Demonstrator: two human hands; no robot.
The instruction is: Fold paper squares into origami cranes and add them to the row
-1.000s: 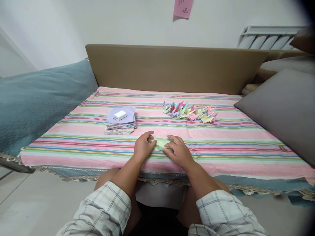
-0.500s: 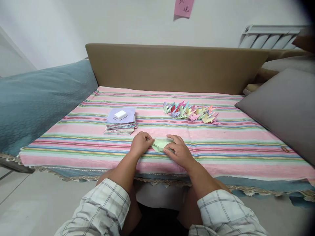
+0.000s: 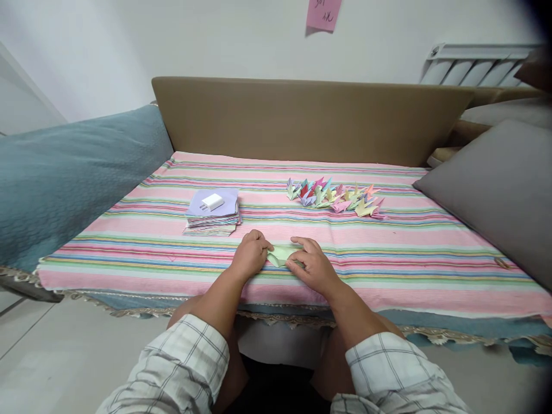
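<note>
One stack of paper (image 3: 213,223), left of centre in the frame, lies as it did a second ago, with a white charger plug (image 3: 213,201) on top. Just right of and below it, the left hand (image 3: 250,254) shows the clearest change: its thumb and fingers, apart over the near part of the sheet a second ago, are now drawn together at the left end. That suggests the work has shifted to that end. The grip looks nearly closed, fingertips pinching the edge, though the thumb is mostly hidden. The folded green paper (image 3: 279,254) lies at the lower middle of the frame, on the striped cloth (image 3: 150,276), between both hands. At its right end, the right hand (image 3: 314,267) has barely moved; its thumb and a curled finger seem closed on the paper, the index finger lifted clear, probably steadying it. Farther right and higher, the folded paper cranes (image 3: 338,198) remain in their cluster, untouched.
</note>
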